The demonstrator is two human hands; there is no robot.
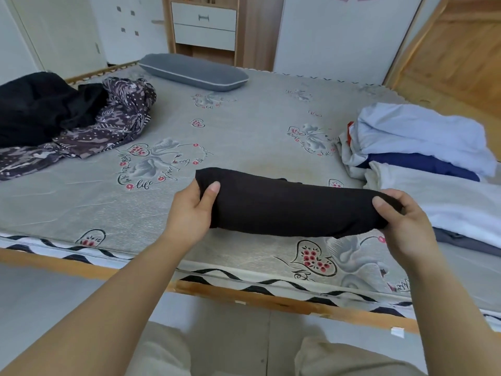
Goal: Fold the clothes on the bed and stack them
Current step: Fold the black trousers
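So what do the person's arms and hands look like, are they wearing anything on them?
Both arms are bare all the way up as far as the picture shows: no sleeves, no gloves. The left hand and the right hand have no rings, watch or bracelets that can be seen, and the thumbnails look short and unpainted. Below the arms, light beige trousers cover the legs.

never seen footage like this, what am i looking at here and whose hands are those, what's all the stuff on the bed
There is no machine here. One wide-angle camera sits on a person's head and looks down at their own bare hands. The left hand and the right hand each grip one end of a folded dark garment above the mattress. On the right lies a stack of folded clothes. On the left lies an unfolded heap. A grey pillow rests at the far side.
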